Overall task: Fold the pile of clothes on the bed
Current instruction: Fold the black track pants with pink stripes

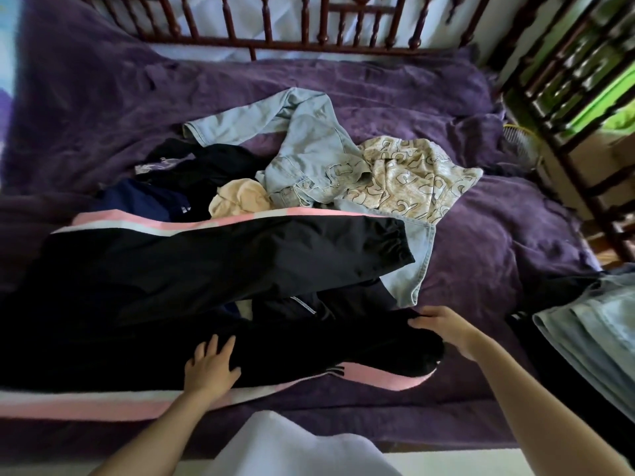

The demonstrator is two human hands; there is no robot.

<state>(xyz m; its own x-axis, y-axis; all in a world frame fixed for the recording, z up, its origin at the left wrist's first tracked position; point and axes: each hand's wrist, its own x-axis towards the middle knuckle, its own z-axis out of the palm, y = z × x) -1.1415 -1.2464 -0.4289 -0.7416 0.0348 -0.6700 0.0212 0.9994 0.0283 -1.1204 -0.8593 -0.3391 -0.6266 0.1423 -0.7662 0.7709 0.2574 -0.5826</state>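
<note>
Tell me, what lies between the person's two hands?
Only the black pink-striped garment, seen in the head view: it spans from the left hand to the right hand, both resting on it.

One left hand (209,367) and one right hand (446,329) are showing. One blanket (481,235) is covering the bed. Six loose garments are lying there: one striped black garment (206,262), one denim shirt (309,149), one patterned top (412,173), one cream cloth (240,201), one navy piece (144,201) and one black piece (213,163). One folded stack (591,338) is sitting at the right.
</note>
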